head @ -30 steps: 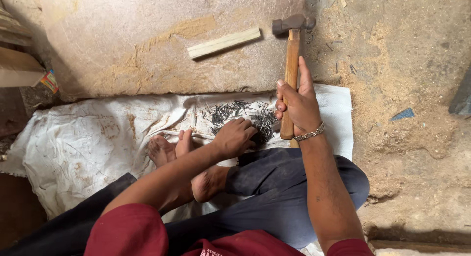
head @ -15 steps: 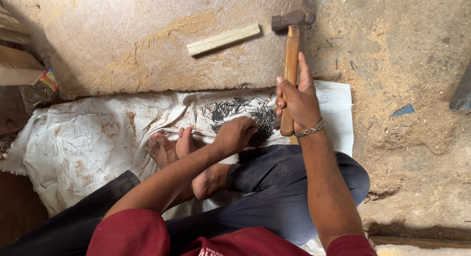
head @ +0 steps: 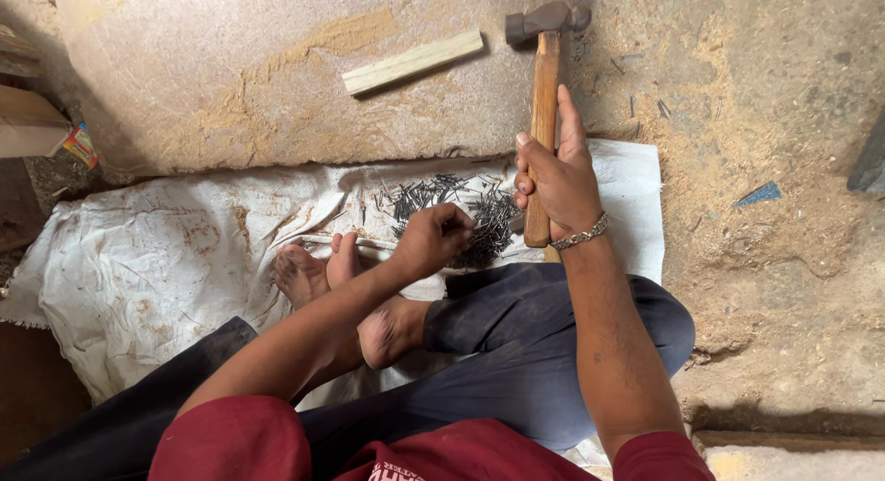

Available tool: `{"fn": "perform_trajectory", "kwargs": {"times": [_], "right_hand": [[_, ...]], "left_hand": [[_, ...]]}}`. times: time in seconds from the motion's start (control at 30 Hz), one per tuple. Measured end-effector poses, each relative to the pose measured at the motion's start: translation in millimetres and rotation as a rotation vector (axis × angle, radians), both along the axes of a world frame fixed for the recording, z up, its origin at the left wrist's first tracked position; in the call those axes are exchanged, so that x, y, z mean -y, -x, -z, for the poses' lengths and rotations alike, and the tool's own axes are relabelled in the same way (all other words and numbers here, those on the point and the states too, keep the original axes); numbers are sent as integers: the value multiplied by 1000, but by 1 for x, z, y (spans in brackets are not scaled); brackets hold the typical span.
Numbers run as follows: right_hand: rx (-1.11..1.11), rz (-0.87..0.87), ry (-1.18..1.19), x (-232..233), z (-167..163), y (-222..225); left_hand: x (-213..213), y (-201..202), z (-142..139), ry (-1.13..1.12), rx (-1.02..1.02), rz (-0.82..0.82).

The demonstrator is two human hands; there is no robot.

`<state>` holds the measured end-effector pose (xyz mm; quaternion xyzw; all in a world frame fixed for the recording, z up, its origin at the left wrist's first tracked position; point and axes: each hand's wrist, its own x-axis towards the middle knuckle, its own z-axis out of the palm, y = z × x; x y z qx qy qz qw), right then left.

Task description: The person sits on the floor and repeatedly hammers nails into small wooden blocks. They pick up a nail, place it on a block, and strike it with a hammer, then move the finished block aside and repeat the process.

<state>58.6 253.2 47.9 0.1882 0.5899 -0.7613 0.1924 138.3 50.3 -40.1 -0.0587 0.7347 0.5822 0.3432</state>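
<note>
My right hand (head: pixel 556 179) grips the wooden handle of a hammer (head: pixel 544 94), whose metal head points away from me over the dusty floor. My left hand (head: pixel 431 238) rests with fingers pinched on a pile of small dark nails (head: pixel 442 204) spread on a white sack cloth (head: pixel 166 260). I cannot tell whether a nail is between the fingers. I sit cross-legged on the cloth, and my bare feet (head: pixel 318 269) lie just left of the left hand.
A short pale wooden strip (head: pixel 412 61) lies on a flat board (head: pixel 230 84) beyond the cloth. Sawdust and a blue scrap (head: pixel 759 195) cover the floor to the right. Wooden pieces (head: pixel 28 121) stand at the left edge.
My left hand has drawn slightly back from the nail pile toward me. The right hand and hammer have stayed almost still.
</note>
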Motion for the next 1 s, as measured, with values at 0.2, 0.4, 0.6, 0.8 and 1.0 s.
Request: {"fn": "perform_trajectory", "kwargs": {"times": [0.2, 0.4, 0.6, 0.8, 1.0], "right_hand": [[-24, 0, -2, -2, 1, -3], [-22, -7, -13, -2, -2, -3], [-38, -5, -17, -2, -1, -4], [-20, 10, -19, -2, 1, -2], [-20, -6, -8, -2, -1, 0]], "left_hand": [[7, 13, -4, -318, 154, -174], [7, 26, -22, -112, -1, -75], [10, 23, -14, -64, -143, -50], [13, 50, 11, 124, -521, -114], [3, 167, 32, 245, -1111, -201]]}}
